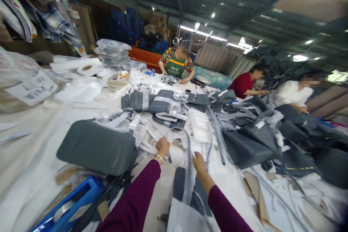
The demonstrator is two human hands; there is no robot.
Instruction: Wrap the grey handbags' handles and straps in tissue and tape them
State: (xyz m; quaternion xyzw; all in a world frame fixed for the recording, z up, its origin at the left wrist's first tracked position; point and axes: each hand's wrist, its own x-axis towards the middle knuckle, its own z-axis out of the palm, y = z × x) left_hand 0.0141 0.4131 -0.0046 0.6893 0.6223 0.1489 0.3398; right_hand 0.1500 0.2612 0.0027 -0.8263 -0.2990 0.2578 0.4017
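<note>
My left hand (162,147) is closed in a fist around one end of a grey strap (188,159) in clear plastic, which arches over to the right and runs down toward me. A dark tip shows below the fist. To its right, my right hand (199,162) has its fingers pinched together beside the strap; what they hold, if anything, is too small to name. Below lies a dark grey bag (179,179), partly covered by a white sheet (183,217). A larger grey bag (98,146) lies to the left of my left hand.
A blue tape dispenser (67,206) is at the lower left. Several wrapped grey bags (163,101) lie ahead, with more bags (247,145) piled right. White foam pieces (200,126) lie near the middle. A person in a green apron (174,68) works across the table; two others sit right.
</note>
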